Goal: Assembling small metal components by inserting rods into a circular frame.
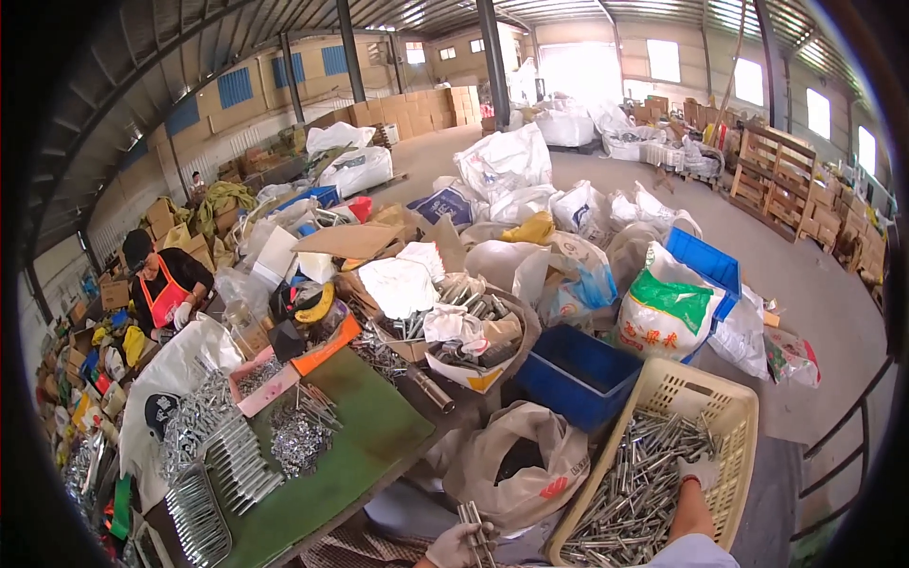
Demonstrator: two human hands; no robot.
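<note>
My left hand [453, 547], in a white glove, is closed round a few silver metal rods [473, 525] at the lower edge. They look like anchor bolts, held upright. My right hand [699, 470], also gloved, reaches into a cream plastic crate [737, 417] and touches the heap of similar metal bolts [634, 488] in it; its fingers are too unclear to show a grip. Between my hands stands an open white woven sack [568, 440] with something dark inside. A blue plastic bin [582, 374] is just beyond the crate.
A green-topped table [369, 417] at left bears rows of bolts [241, 464], a pile of small metal parts [301, 437] and a pink box [251, 386]. Open cartons and white sacks [507, 161] crowd behind. A co-worker [166, 289] in a red apron works far left. Metal railing [843, 445] stands right.
</note>
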